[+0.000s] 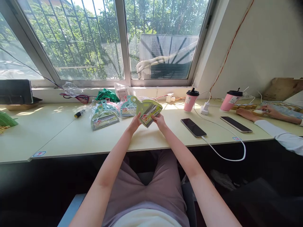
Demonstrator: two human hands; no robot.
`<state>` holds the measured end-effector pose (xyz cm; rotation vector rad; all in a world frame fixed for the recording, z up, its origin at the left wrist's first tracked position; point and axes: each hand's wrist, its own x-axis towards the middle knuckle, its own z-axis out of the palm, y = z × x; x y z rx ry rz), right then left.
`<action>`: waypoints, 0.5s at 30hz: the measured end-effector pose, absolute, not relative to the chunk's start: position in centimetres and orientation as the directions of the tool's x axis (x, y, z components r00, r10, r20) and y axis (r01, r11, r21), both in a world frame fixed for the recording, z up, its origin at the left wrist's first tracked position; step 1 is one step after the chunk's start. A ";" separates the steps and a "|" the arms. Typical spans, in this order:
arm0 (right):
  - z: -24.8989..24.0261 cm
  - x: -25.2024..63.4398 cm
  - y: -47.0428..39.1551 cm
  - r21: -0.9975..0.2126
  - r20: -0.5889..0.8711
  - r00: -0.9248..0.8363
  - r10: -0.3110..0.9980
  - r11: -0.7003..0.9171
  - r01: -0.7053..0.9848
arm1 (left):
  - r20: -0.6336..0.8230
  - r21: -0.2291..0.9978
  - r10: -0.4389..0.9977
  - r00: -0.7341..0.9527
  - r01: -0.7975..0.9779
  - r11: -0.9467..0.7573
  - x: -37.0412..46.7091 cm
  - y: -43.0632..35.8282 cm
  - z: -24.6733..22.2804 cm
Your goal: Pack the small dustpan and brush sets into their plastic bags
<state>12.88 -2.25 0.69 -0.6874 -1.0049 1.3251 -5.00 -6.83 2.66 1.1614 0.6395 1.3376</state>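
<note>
- The left hand and right hand are both closed on a green dustpan-and-brush set, one at each side; most fingers behind it are hidden.
- The small print on its label is too small to read.
- Left of the grip, the packs overlap, so their exact number is hard to tell; at the far left a dark, flat-faced object is cut off by the picture's edge.
- The held set is tilted, raised above the table between the hands; it has a ring-shaped handle end toward the upper left, grey bristles, and a yellow-green label with red spots.
- Just left and beyond lie a green pack and a blue-green pack, the latter partly covered by the held set; crumpled green plastic sits behind them.
- Right of the grip are a phone on a white cable and a pink cup.
- Farther right, another person's hands work near a second phone.
</note>
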 end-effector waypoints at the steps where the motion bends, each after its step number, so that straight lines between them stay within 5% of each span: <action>1: 0.7 12.9 -2.3 -0.888 0.202 -0.080 0.976 0.148 -0.436 | 0.262 0.888 0.956 0.136 -0.421 -0.183 -5.0 -6.8 2.6; 4: 0.6 13.1 -2.2 -0.915 0.185 -0.142 0.972 0.118 -0.386 | 0.213 0.914 0.971 0.109 -0.373 -0.159 -5.1 -6.8 2.3; 10: 0.9 13.8 -2.1 -0.892 0.170 -0.059 0.984 0.129 -0.433 | 0.114 0.979 0.936 0.333 -0.196 -0.049 -5.0 -7.6 2.4; 15: 1.1 13.5 -2.5 -0.873 0.221 -0.062 0.973 0.169 -0.457 | 0.257 0.924 0.929 0.266 -0.351 -0.155 -4.8 -7.6 2.9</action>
